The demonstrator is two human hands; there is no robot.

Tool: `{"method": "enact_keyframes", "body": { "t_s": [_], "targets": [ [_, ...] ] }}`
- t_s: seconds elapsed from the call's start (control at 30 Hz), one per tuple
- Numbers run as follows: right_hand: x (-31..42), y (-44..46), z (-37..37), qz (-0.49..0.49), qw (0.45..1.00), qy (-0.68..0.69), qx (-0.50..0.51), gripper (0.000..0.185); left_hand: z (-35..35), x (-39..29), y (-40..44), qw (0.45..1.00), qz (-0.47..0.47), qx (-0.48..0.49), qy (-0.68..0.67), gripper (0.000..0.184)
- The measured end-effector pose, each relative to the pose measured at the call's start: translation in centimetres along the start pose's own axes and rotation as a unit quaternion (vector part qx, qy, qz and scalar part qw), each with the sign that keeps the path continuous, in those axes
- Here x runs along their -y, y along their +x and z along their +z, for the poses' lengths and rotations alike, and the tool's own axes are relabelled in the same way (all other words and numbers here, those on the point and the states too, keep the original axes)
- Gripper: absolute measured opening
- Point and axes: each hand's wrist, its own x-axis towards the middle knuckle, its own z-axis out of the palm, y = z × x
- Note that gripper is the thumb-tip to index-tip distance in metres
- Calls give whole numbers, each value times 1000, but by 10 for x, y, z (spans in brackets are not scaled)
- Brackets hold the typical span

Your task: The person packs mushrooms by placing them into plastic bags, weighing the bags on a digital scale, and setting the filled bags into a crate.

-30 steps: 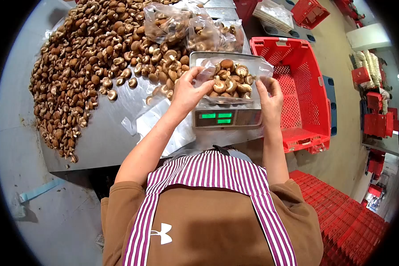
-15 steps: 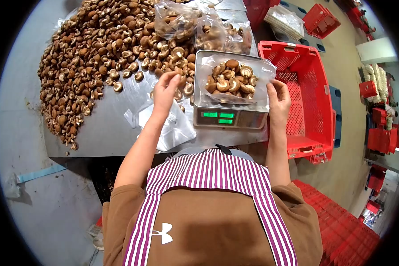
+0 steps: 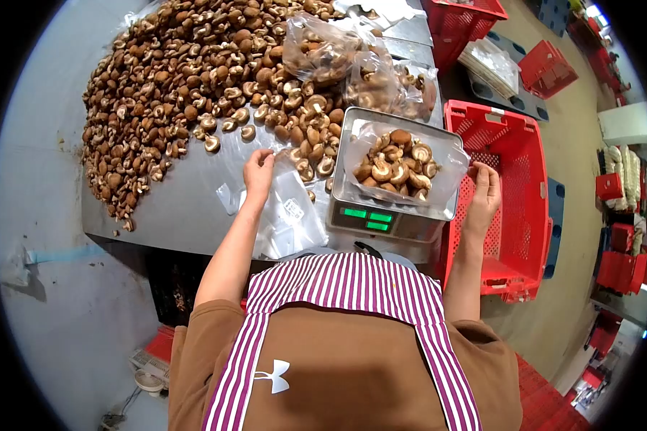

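A clear plastic bag [image 3: 447,188] of brown mushrooms [image 3: 399,171] lies open-mouthed on the metal pan of a digital scale [image 3: 410,228] with green lit digits. My right hand [image 3: 485,190] is at the bag's right edge, fingers drawn together in what looks like a pinch on the film. My left hand [image 3: 259,172] hovers left of the scale, over flat plastic bags [image 3: 291,215]. Its fingers are curled closed, and whether anything small is between them is hidden. A big heap of loose mushrooms [image 3: 172,100] spreads over the metal table [image 3: 158,226].
Filled bags of mushrooms [image 3: 323,54] stand behind the scale. Right of the table is a red plastic crate [image 3: 514,215] with high perforated walls. Another red crate [image 3: 546,68] and a stack of white sheets [image 3: 492,65] sit farther back. The table's front edge runs close to my body.
My left hand has moved left, away from the mushrooms beside the scale. My right hand has shifted slightly outward along the bag's edge. The whole view has moved down and right.
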Motion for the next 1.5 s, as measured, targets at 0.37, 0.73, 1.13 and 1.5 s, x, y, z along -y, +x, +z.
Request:
{"method": "enact_keyframes", "body": {
  "t_s": [0.37,0.73,1.13,1.5],
  "targets": [
    [-6,11,-3,-5,1000,1,5,21,46,-57,-2,983,93,25,156,16],
    [-6,-20,-44,26,997,-28,-61,19,61,-62,-6,983,128,38,125,16],
    [-12,-56,-53,36,996,-48,-61,17,78,-51,-20,965,177,92,167,14],
    [-13,-77,-44,63,996,-55,-38,17,105,-55,-33,878,234,136,394,25]
  ]
}}
